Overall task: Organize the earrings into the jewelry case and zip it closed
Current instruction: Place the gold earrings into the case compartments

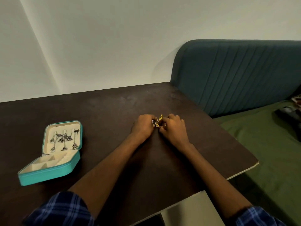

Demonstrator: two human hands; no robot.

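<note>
A teal jewelry case (48, 174) lies open on the left of the dark table (105, 111). Several silver drop earrings (64, 139) hang inside its raised lid, and the cream compartments in its base look empty. Near the middle of the table my left hand (143, 128) and my right hand (172, 129) meet, fingers curled around a small bunch of gold earrings (158, 121). Both hands pinch the gold earrings between their fingertips, just above the tabletop. Much of the bunch is hidden by my fingers.
The table's right edge (244, 170) runs diagonally beside a bed with a green sheet (260, 144) and a blue padded headboard (236, 75). A dark object (290, 115) lies on the bed at far right. A white wall stands behind the table.
</note>
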